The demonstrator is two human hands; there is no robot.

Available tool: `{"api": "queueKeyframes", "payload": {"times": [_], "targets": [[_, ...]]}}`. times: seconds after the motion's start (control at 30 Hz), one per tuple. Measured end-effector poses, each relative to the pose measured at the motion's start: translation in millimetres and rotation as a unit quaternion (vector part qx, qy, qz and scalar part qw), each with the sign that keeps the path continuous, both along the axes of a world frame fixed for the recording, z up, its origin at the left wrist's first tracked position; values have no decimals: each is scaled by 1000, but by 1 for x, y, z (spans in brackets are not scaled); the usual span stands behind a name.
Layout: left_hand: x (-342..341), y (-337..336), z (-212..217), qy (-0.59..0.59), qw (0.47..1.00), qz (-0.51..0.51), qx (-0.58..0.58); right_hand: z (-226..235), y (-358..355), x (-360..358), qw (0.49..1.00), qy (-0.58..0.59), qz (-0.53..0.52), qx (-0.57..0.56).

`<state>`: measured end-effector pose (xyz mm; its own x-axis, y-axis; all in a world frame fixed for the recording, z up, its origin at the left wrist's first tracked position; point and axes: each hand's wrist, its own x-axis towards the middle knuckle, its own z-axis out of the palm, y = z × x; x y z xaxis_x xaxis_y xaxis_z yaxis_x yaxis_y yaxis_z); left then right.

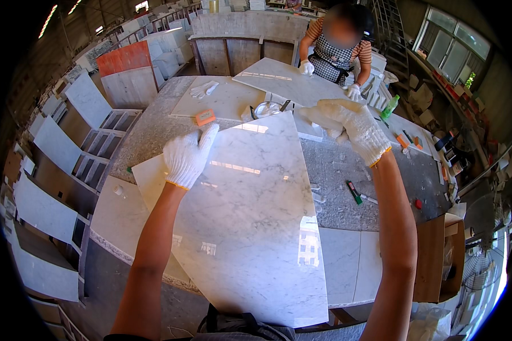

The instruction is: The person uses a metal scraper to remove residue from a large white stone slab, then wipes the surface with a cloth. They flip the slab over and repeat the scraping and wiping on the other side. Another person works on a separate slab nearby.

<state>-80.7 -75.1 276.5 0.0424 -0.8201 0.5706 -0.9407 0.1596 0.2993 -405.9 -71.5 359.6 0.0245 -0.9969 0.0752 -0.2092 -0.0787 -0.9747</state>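
Note:
A polished white marble slab (250, 210) with grey veins lies in front of me, its near end close to my waist. My left hand (189, 156), in a white knitted glove, is closed over the slab's far left edge. My right hand (355, 126), gloved alike, is raised past the slab's far right corner, apart from it. Its fingers stretch leftward with the thumb below, and I see nothing held in them. Just beyond the slab are an orange box (205, 117) and a round, shiny clear object (268, 108), partly hidden.
Across the grey worktable (347, 170), a co-worker (335, 51) in gloves and a checked apron stands at another slab (296, 77). A spare glove (203, 90), a green tube (354, 192) and a green bottle (390, 106) lie about. Slabs on racks (48, 207) line the left; a cardboard box (438, 258) stands right.

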Motion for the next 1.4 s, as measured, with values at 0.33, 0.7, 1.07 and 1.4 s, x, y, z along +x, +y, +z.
{"api": "queueKeyframes", "payload": {"times": [0.33,0.7,1.07,1.4], "targets": [[-2,0,2,-6,1000,-2,13,-10,-5,-11,1000,2,15,-16],[0,-1,-1,-9,1000,-4,-10,-2,0,-7,1000,26,15,-11],[0,-1,1,-9,1000,6,17,-3,-3,-9,998,49,23,-24],[1,-4,-5,-8,1000,1,-17,1,-1,-3,997,69,11,-24]]}}
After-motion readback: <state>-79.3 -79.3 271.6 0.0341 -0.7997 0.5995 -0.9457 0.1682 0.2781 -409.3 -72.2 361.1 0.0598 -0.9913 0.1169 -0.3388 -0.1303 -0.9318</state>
